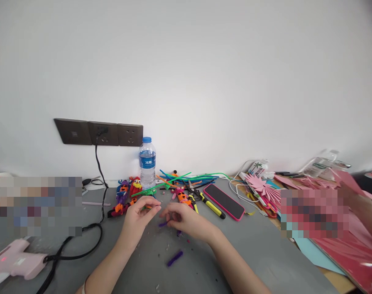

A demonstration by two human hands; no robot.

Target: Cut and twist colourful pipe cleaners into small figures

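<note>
My left hand (141, 214) is closed in a pinch above the grey table, with a thin pale tip just showing at the fingertips; the rest of what it holds is hidden. Facing it, my right hand (182, 216) has curled fingers, and I cannot make out what is in them. A short purple fuzzy piece (163, 224) shows beside its fingertips, whether held or lying there I cannot tell. Nearer to me lies a purple fuzzy stick (175, 259). Just behind my right hand is an orange and pink pipe-cleaner figure (182, 196).
Behind my hands stand a water bottle (147, 167), a red figure (136, 187), a purple-blue figure (122, 192) and yellow-handled pliers (212, 206). A phone (224, 201) lies right. The corded pink glue gun (19, 261) is at left. Another person's hand (354, 200) holds pink paper.
</note>
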